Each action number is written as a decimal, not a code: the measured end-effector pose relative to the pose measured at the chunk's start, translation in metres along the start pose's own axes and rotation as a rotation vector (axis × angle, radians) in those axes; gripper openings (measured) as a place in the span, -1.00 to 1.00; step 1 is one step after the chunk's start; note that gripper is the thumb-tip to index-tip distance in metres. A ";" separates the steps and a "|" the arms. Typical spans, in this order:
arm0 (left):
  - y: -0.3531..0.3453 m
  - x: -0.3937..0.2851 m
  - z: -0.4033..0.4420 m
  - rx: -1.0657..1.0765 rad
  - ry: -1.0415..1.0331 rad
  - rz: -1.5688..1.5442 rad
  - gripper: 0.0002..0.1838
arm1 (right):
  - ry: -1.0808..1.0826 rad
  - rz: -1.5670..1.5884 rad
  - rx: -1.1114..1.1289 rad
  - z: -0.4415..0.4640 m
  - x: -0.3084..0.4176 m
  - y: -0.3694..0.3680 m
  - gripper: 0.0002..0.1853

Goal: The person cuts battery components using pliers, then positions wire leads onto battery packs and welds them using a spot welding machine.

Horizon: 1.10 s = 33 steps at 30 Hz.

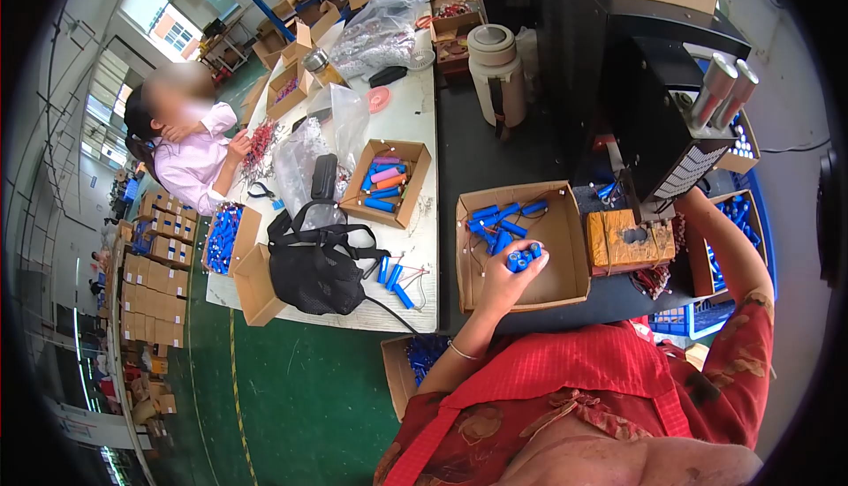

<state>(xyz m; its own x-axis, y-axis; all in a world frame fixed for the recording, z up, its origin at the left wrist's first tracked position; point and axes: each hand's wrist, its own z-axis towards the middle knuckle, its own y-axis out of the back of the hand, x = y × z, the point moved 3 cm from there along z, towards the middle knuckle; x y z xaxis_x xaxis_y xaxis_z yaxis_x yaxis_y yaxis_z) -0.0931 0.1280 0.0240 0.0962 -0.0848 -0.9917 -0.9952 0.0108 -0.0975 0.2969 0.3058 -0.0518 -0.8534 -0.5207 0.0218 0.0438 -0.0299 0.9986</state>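
Observation:
My left hand (507, 280) is closed around several blue cylinders (524, 257), their ends facing up, over the left part of an open cardboard box (565, 283). More blue cylinders (499, 221) with thin wires lie in that box, beyond the hand. My right hand (692, 201) reaches beside the head of a black machine (671, 155); its fingers are hidden behind the machine. A block wrapped in yellow-brown tape (623, 241) sits under the machine head, right of the box.
A box of blue cylinders (733, 239) stands at the right in a blue crate (767, 221). A thermos (496, 75) stands behind the open box. On the white table (415, 248) are a black backpack (322, 274) and another box (415, 177). A co-worker (190, 155) sits beyond.

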 end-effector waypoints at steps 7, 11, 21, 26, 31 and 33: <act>-0.003 -0.001 0.000 -0.002 -0.022 -0.018 -0.77 | 0.087 -0.061 -0.055 -0.001 0.001 0.001 -0.60; 0.000 0.003 0.000 -0.007 0.047 -0.001 -0.76 | -0.047 0.334 -0.059 -0.003 0.034 0.056 -0.63; 0.000 0.001 0.001 -0.017 0.037 0.037 -0.69 | -0.346 0.793 -0.226 -0.061 0.085 0.107 -0.86; -0.003 0.007 0.003 -0.034 0.021 0.023 -0.74 | -0.396 1.068 -0.306 -0.096 0.103 0.098 -0.92; 0.000 0.014 0.008 -0.050 0.102 -0.016 -0.70 | -0.476 1.132 -0.354 -0.125 0.139 0.115 -0.98; -0.002 0.016 0.005 -0.069 0.111 -0.035 -0.68 | -0.490 1.157 -0.282 -0.136 0.158 0.134 -0.97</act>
<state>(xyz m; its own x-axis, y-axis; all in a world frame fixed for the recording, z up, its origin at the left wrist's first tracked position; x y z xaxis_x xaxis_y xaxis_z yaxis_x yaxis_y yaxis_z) -0.0898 0.1312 0.0075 0.1322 -0.1934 -0.9722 -0.9905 -0.0626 -0.1223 0.2389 0.1032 0.0787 -0.3436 -0.0003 0.9391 0.9390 0.0165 0.3436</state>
